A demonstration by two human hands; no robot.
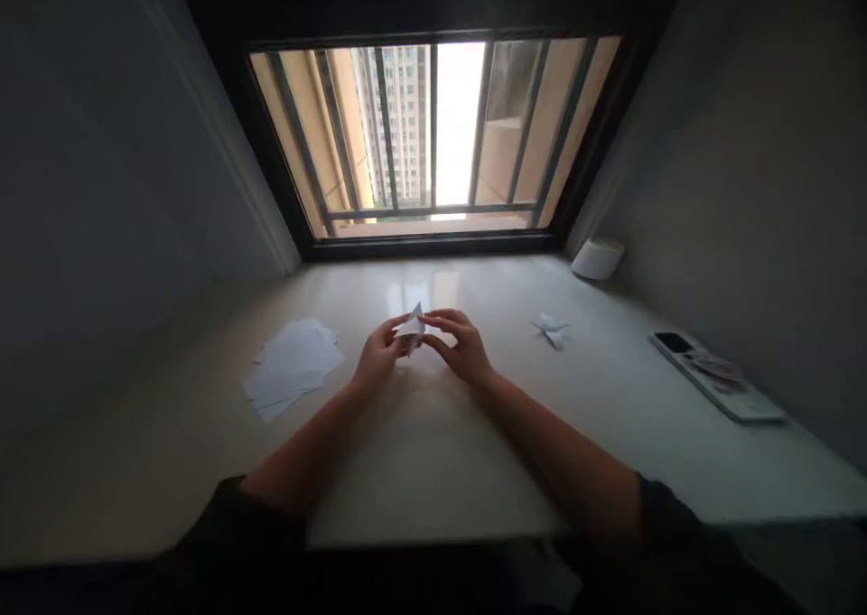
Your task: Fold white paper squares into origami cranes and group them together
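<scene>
Between my two hands is a folded piece of white paper, raised a little over the pale countertop. One pointed tip of it sticks up toward the window. My left hand is closed on its left side, with some fingers hidden behind the paper. From the right, my right hand pinches the paper's edge between thumb and fingers. A folded paper crane lies on the counter to the right of my hands. To the left, a loose pile of white paper sheets is fanned out.
A white roll stands in the back right corner by the wall. Along the right side lies a phone in a light case. The barred window closes off the back, with walls on both sides.
</scene>
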